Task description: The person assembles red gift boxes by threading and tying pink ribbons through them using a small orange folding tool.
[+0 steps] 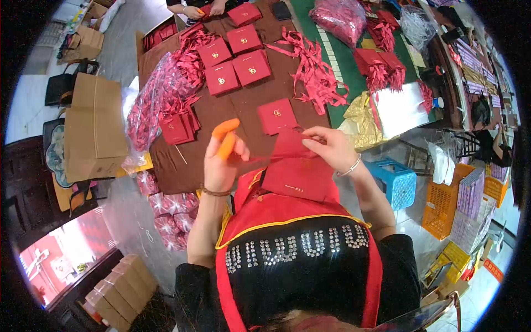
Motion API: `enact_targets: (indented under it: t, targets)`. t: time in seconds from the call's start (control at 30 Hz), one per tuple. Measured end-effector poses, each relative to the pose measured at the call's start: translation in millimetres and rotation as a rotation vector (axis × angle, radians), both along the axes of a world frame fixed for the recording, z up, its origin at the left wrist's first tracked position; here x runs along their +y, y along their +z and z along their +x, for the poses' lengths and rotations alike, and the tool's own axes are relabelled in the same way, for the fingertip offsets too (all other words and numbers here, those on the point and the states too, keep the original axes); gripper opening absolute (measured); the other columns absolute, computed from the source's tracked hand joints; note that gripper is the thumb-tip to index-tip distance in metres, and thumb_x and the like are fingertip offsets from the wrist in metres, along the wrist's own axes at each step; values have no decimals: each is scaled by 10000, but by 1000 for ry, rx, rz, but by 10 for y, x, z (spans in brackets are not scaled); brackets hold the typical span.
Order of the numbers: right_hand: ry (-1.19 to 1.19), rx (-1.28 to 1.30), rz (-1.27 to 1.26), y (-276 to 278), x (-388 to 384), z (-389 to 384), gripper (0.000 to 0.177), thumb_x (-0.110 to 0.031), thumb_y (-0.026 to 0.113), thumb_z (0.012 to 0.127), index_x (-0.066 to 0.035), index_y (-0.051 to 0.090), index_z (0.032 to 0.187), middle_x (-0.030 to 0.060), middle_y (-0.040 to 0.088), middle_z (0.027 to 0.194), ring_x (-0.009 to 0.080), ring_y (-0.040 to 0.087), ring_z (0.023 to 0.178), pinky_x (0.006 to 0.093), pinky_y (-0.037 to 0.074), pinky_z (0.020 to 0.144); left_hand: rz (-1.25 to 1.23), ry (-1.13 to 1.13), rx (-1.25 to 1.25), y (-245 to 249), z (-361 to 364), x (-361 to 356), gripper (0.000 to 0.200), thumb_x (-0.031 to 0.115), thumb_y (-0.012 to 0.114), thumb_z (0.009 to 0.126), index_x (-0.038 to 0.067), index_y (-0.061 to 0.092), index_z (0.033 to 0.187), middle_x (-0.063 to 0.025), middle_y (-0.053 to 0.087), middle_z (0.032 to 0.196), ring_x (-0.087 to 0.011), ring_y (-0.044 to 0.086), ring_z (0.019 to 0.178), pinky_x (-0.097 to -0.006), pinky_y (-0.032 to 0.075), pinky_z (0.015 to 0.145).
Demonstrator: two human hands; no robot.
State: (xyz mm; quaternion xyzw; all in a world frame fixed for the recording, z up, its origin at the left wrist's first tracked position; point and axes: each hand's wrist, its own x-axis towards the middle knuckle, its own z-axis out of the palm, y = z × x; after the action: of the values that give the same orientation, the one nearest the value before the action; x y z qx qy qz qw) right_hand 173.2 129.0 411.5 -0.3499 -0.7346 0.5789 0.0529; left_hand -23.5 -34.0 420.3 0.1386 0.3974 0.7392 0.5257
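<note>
An open red paper pouch with small gold print (298, 180) rests against my red apron (276, 218), its upper flap raised. My right hand (331, 148) pinches the edge of that flap between thumb and fingers. To the left of the pouch, my left hand (222, 157) is closed, with orange covers on two fingers. A thin red ribbon (259, 159) runs from its fingertips toward the pouch. Just beyond, one red pouch with a gold emblem (277, 116) lies on the brown table (243, 110).
Stacks of red pouches (243, 39) stand farther back. Loose red ribbons (312, 66) lie at right, a plastic bag of ribbons (160, 99) at left. Another person's hands (193, 11) work at the far edge. A blue stool (392, 180) and cardboard box (94, 127) flank the table.
</note>
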Motion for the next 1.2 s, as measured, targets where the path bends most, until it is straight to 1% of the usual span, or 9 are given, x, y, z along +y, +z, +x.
enact_targets:
  t: [0.07, 0.17, 0.23, 0.3, 0.37, 0.5, 0.57, 0.7, 1.2]
  targets:
    - [6, -18, 44, 6, -62, -25, 285, -267, 597, 771, -52, 619, 956, 114, 645, 847, 224, 626, 773, 307, 476, 681, -274, -14, 250, 8, 64, 69, 234, 118, 471, 880, 85, 432, 1109, -27, 479, 666, -85, 435, 515, -207, 346, 467]
    - [6, -28, 46, 14, -123, -31, 286, -270, 592, 776, -51, 619, 958, 116, 644, 858, 225, 626, 783, 307, 476, 691, -357, -201, 307, -25, 129, 129, 137, 111, 494, 868, 55, 516, 991, -8, 482, 647, -80, 436, 510, -203, 312, 440]
    - [-5, -19, 11, 15, -143, -11, 289, -271, 590, 777, -52, 617, 962, 117, 644, 859, 227, 626, 787, 309, 477, 696, -347, -256, 218, 54, 192, 145, 124, 110, 506, 862, 49, 543, 963, -13, 532, 696, -77, 497, 563, -190, 341, 466]
    - [-10, -2, 47, 18, -154, 35, 243, -167, 599, 803, 16, 588, 963, 51, 613, 793, 84, 543, 716, 223, 439, 646, -368, -296, 263, 109, 280, 165, 156, 114, 502, 866, 48, 540, 1003, -23, 568, 742, -77, 537, 615, -179, 371, 496]
    - [-4, -8, 68, 16, -132, 91, 247, -170, 595, 805, 17, 586, 967, 55, 614, 796, 91, 543, 714, 228, 440, 650, -295, -286, 227, -7, 339, 143, 181, 96, 514, 858, 39, 547, 1027, -32, 595, 791, -74, 565, 668, -172, 393, 530]
    - [20, 11, 85, 51, -77, 208, 255, -180, 583, 810, 15, 581, 974, 66, 610, 789, 107, 541, 698, 244, 438, 646, -430, -304, 494, 18, 538, 239, 189, 42, 565, 818, 16, 584, 1003, -59, 621, 840, -95, 582, 717, -202, 442, 599]
    - [33, 1, 106, 84, -42, 258, 256, -184, 582, 810, 13, 581, 974, 68, 607, 785, 109, 538, 690, 249, 436, 641, -230, -111, 993, -81, 661, 279, 122, 28, 579, 803, -11, 605, 916, -73, 629, 852, -117, 585, 726, -233, 465, 631]
    - [93, -39, 157, 231, 40, 342, 256, -179, 581, 809, 10, 573, 982, 63, 588, 749, 102, 527, 666, 245, 430, 613, -181, 27, 1319, -29, 867, 385, 115, 2, 611, 762, -15, 608, 876, -118, 610, 807, -181, 593, 704, -254, 461, 619]
    - [127, 1, 8, 210, -40, 447, 265, -163, 561, 828, 13, 573, 1025, 29, 562, 722, 67, 514, 682, 221, 435, 592, -211, 118, 1637, -32, 1053, 281, 113, 49, 633, 713, 63, 601, 820, -58, 574, 743, -237, 511, 634, -324, 358, 587]
